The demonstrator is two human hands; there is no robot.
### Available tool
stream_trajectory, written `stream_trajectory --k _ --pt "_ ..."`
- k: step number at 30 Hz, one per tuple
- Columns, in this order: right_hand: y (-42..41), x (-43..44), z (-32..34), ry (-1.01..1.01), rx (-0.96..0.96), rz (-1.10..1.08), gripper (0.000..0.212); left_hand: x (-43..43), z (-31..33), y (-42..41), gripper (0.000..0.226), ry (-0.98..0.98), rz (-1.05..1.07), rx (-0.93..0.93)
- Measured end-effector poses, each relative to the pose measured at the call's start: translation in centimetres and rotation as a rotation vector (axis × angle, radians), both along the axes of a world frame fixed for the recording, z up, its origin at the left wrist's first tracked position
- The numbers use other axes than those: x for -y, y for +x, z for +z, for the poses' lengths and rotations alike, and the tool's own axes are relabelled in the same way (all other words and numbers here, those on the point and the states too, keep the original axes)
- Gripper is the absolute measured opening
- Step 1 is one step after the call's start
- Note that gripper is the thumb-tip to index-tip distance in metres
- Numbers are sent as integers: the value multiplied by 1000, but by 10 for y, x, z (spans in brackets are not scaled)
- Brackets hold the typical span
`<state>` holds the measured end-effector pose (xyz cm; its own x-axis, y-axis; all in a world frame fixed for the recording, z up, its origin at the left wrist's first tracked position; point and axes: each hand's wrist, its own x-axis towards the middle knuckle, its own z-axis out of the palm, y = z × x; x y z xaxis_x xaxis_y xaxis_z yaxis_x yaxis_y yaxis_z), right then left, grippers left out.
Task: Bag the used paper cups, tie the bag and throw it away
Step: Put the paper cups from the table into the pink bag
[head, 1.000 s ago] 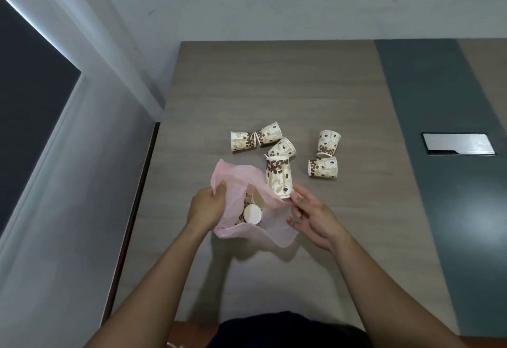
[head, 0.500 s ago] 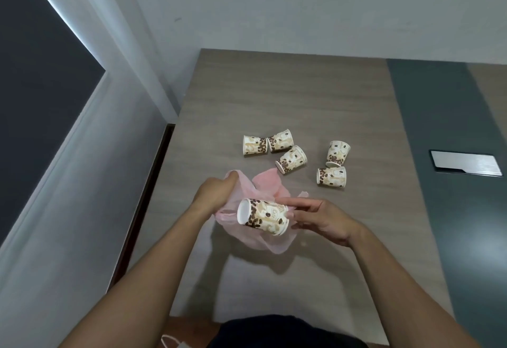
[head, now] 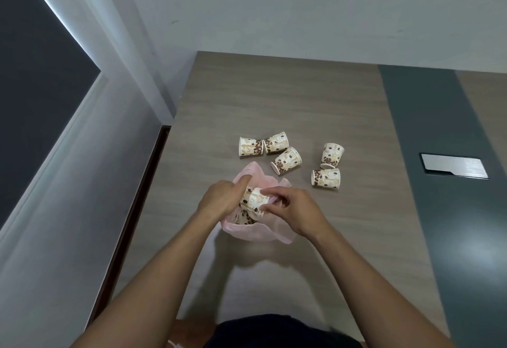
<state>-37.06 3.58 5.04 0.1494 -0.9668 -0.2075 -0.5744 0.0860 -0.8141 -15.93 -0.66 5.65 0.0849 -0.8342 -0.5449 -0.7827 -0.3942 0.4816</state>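
A pink plastic bag (head: pixel 255 234) sits open on the wooden table (head: pixel 274 106). My left hand (head: pixel 222 201) grips the bag's left rim. My right hand (head: pixel 292 212) holds a coffee-bean-patterned paper cup (head: pixel 253 199) in the bag's mouth, above another cup (head: pixel 244 217) lying inside. Several more cups lie on the table beyond the bag: one at the far left (head: pixel 250 146), one beside it (head: pixel 276 143), one just behind the bag (head: pixel 286 160), and a pair to the right (head: pixel 331 155) (head: pixel 326 178).
A grey stripe (head: pixel 428 133) runs along the table's right part, with a silver rectangular plate (head: pixel 454 166) set in it. The wall stands behind the table and on the left, with a dark window (head: pixel 33 73).
My right hand has carried the cup from above the bag's rim down into its mouth. The left hand keeps holding the rim.
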Motion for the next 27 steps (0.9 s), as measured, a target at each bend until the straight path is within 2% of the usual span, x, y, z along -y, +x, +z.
stream_trajectory --k 5,10,15,17,20,22,24,27 --pt "3 6 2 -40 61 -114 40 5 13 9 89 -12 118 -33" --pt "-1 7 13 -136 74 -73 33 6 19 24 91 9 224 -79" --pt "-6 7 14 -138 44 -50 30 6 19 33 100 6 260 -85" --pt "-8 8 14 -119 109 -126 28 6 18 35 95 -33 260 -61" --pt "-13 13 12 -78 281 -358 25 6 21 39 83 -136 287 -35" --pt "-21 17 10 -75 380 -524 28 8 26 44 77 -249 327 -50" --pt "-30 22 10 -63 390 -582 37 10 34 48 71 -361 341 -78" --pt "-34 19 10 48 261 -367 65 11 50 47 63 -465 324 -128"
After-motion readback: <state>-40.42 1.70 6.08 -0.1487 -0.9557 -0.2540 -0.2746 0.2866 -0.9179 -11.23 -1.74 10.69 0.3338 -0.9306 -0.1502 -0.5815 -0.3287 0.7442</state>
